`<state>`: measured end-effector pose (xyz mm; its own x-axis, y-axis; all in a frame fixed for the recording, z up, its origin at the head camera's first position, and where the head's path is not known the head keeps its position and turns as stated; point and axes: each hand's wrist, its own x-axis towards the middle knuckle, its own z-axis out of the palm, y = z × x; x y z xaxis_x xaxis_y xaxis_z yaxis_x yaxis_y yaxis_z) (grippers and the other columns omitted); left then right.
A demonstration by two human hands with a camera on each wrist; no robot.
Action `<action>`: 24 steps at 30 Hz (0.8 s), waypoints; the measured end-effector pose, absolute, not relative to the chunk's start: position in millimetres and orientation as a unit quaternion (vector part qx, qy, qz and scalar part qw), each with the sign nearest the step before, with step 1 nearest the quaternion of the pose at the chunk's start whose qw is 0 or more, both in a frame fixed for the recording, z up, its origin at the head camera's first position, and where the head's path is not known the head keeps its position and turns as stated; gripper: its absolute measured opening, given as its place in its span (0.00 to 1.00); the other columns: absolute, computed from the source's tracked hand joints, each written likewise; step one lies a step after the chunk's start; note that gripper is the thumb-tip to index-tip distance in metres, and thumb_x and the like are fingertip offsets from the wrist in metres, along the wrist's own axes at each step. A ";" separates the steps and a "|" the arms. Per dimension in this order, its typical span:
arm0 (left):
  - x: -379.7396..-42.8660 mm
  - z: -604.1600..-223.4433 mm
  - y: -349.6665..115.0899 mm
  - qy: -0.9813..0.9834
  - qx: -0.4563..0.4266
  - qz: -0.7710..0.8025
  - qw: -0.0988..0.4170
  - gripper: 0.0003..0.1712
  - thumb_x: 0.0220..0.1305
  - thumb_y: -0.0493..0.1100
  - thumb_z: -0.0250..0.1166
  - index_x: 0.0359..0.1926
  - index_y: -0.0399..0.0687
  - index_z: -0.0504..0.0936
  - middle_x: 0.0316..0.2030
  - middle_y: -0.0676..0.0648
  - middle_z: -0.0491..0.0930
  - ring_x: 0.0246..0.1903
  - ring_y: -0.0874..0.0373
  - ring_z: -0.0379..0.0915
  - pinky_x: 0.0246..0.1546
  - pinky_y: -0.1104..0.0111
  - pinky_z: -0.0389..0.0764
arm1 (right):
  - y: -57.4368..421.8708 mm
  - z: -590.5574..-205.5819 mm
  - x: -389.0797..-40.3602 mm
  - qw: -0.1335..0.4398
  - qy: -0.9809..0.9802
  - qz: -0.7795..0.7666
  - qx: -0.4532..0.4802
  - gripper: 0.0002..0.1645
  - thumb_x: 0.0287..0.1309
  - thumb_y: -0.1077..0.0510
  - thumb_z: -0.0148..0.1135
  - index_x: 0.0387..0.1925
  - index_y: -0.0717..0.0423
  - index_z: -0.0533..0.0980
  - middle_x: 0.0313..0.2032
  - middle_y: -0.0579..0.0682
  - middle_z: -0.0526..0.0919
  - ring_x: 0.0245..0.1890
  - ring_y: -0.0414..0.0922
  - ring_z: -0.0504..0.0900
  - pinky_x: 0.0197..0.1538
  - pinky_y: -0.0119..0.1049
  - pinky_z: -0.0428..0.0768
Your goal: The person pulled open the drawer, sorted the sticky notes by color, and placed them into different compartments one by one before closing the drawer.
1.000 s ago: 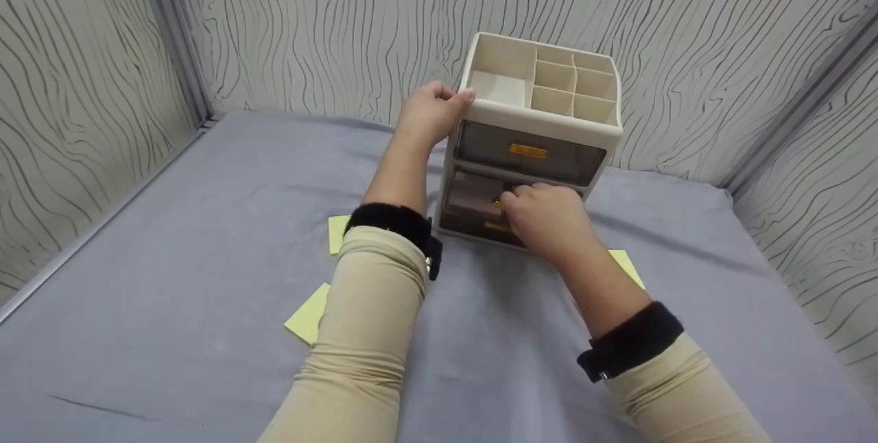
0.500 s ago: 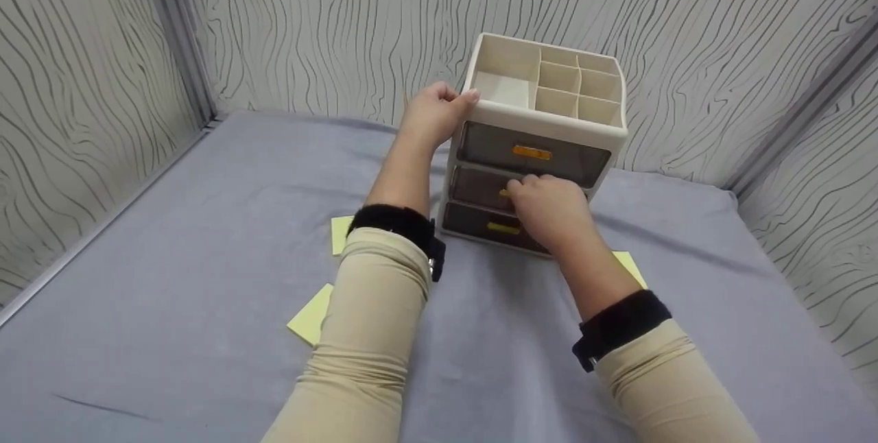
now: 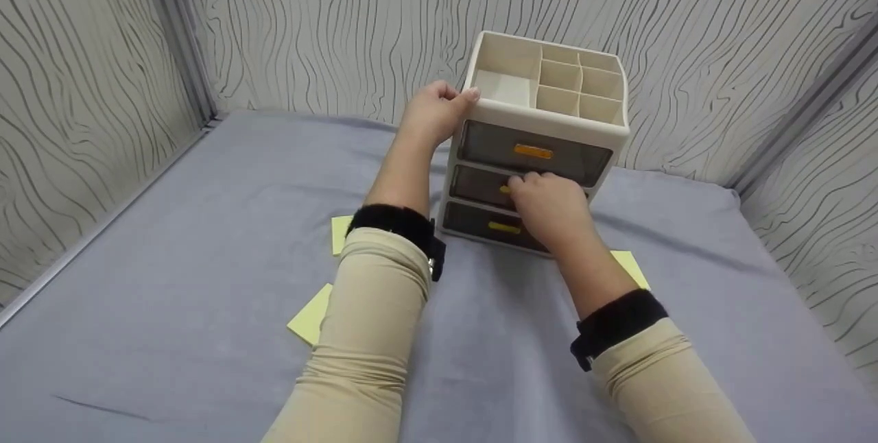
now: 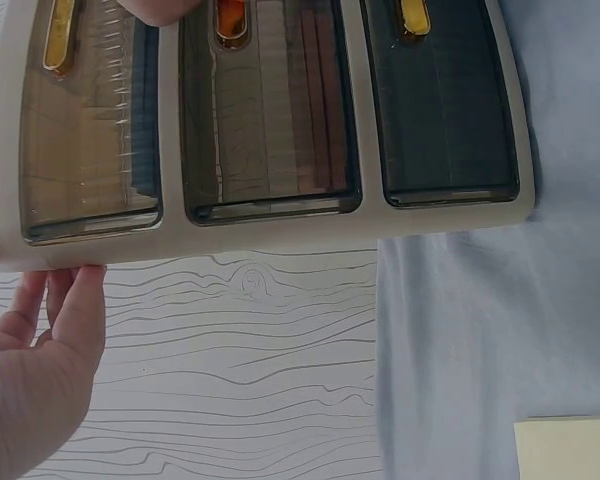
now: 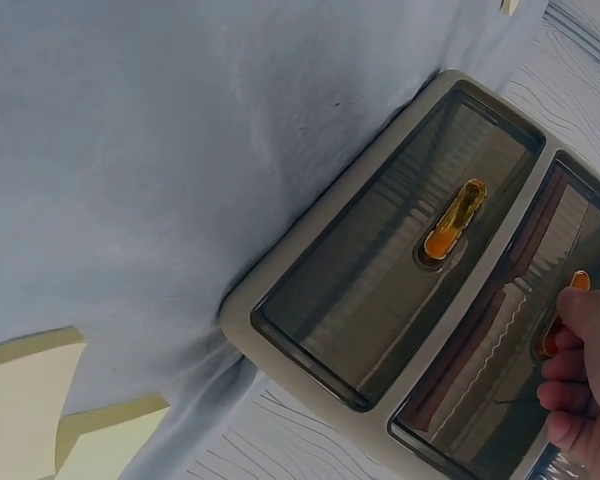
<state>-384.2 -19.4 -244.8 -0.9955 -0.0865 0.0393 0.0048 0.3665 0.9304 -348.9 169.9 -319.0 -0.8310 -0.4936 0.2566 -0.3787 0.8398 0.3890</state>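
Observation:
A cream desktop drawer organizer stands upright, with divided open compartments on top and three smoky see-through drawers below. My left hand grips its upper left corner, thumb on the front rim; in the left wrist view the other fingers lie along its side. My right hand is at the middle drawer, thumb and curled fingers pinching its amber handle. That drawer sits flush with the front. Above it is the top drawer, and under it the bottom drawer, both pushed in.
Pale yellow sticky-note pads lie on the grey cloth: one and another beside the left forearm, a third by the right wrist. A wood-grain patterned wall rises close behind the organizer.
The middle drawer, pulled out a second ago, has slid back into the organizer, my right hand moving forward with it. My left hand keeps its grip on the corner.

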 end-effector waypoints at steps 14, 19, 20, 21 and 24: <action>-381.5 -245.0 -18.6 -0.820 0.030 -0.570 0.043 0.20 0.60 0.60 0.57 0.38 0.49 0.74 0.39 0.50 0.75 0.40 0.56 0.70 0.41 0.64 0.72 | 177.7 -356.5 -349.3 0.230 -0.908 -0.182 0.299 0.01 0.53 0.63 0.58 0.29 0.56 0.76 0.21 0.52 0.77 0.18 0.48 0.74 0.18 0.43 0.72; -381.2 -244.4 -18.4 -0.821 0.028 -0.568 0.044 0.20 0.60 0.60 0.57 0.38 0.49 0.74 0.38 0.49 0.75 0.40 0.56 0.70 0.41 0.65 0.71 | 177.8 -366.2 -349.3 0.220 -0.904 -0.208 0.303 0.06 0.54 0.57 0.61 0.30 0.56 0.79 0.19 0.51 0.77 0.16 0.47 0.72 0.16 0.43 0.71; -381.5 -244.4 -18.4 -0.821 0.028 -0.568 0.045 0.19 0.60 0.60 0.57 0.38 0.49 0.74 0.38 0.49 0.75 0.40 0.56 0.70 0.40 0.65 0.71 | 177.3 -367.5 -349.1 0.217 -0.904 -0.213 0.302 0.06 0.54 0.57 0.61 0.31 0.56 0.79 0.19 0.51 0.76 0.16 0.47 0.72 0.17 0.43 0.71; -381.8 -244.5 -18.4 -0.821 0.027 -0.568 0.045 0.19 0.60 0.60 0.57 0.37 0.49 0.74 0.38 0.49 0.75 0.40 0.56 0.70 0.40 0.65 0.71 | 176.7 -368.4 -348.8 0.214 -0.904 -0.217 0.299 0.05 0.54 0.58 0.61 0.32 0.56 0.79 0.19 0.52 0.76 0.16 0.47 0.72 0.17 0.43 0.71; -383.2 -244.8 -18.3 -0.821 0.027 -0.568 0.046 0.19 0.60 0.60 0.57 0.37 0.49 0.74 0.38 0.49 0.75 0.39 0.56 0.70 0.40 0.65 0.71 | 175.0 -371.8 -348.8 0.215 -0.905 -0.221 0.293 0.04 0.53 0.65 0.59 0.32 0.57 0.79 0.18 0.52 0.75 0.16 0.48 0.71 0.18 0.44 0.71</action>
